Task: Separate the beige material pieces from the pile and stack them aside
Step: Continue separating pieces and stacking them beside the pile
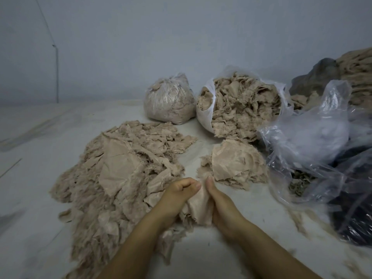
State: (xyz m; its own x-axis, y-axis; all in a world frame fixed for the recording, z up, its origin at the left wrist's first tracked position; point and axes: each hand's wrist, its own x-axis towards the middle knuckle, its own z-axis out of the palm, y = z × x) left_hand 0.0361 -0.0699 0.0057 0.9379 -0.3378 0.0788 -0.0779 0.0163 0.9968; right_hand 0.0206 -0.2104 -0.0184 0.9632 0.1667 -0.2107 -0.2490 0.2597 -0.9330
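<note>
I see 2 hands low centre: left hand (177, 195) and right hand (218, 200) both pinch 1 beige piece (199, 204) between them. Pile (120, 174) left of the hands; small stack (235, 164) just beyond the right hand.

Two hands (198, 198), two filled bags (237, 105)

text: none legible — labels: none — bags, fabric: unmarked

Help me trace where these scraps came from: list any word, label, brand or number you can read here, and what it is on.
None. No print shows on the tied bag, the open bag, the loose clear bags or the beige pieces.
</note>
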